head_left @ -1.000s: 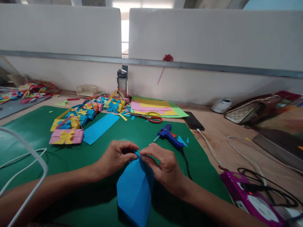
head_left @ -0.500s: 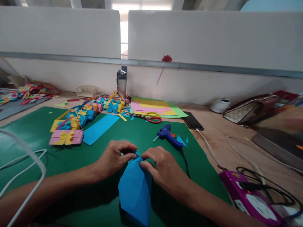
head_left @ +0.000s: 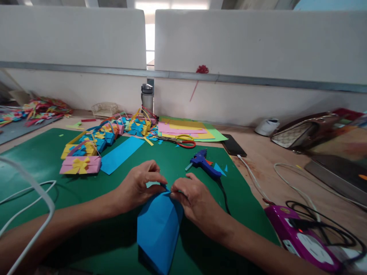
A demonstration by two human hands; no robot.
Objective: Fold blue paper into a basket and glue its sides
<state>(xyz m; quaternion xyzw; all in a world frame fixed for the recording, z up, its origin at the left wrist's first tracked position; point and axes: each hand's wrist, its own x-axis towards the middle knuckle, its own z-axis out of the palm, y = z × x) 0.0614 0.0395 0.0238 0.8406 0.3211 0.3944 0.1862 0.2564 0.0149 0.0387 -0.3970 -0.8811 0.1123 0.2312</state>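
Note:
A folded piece of blue paper [head_left: 159,225] stands before me over the green mat, its near end reaching the bottom of the view. My left hand [head_left: 142,181] pinches its far edge between thumb and fingers. Close beside it, my right hand [head_left: 195,200] pinches the same edge from the right. The fold between the fingertips is partly covered by them. Beyond my right hand lies a blue glue gun [head_left: 205,164] with a clear stick showing. A flat blue paper strip [head_left: 122,156] rests past my left hand.
Small paper baskets with bows [head_left: 82,165] line the left. Coloured paper sheets [head_left: 186,129], scissors [head_left: 185,141] and a bottle [head_left: 147,99] are at the back. A phone [head_left: 233,145], a purple power strip [head_left: 301,238] and cables are on the right; a white cable [head_left: 47,198] crosses the left.
The near end of the blue paper has swung slightly to the left. Both hands keep their pinch at its far edge, the left fingers a little more bent.

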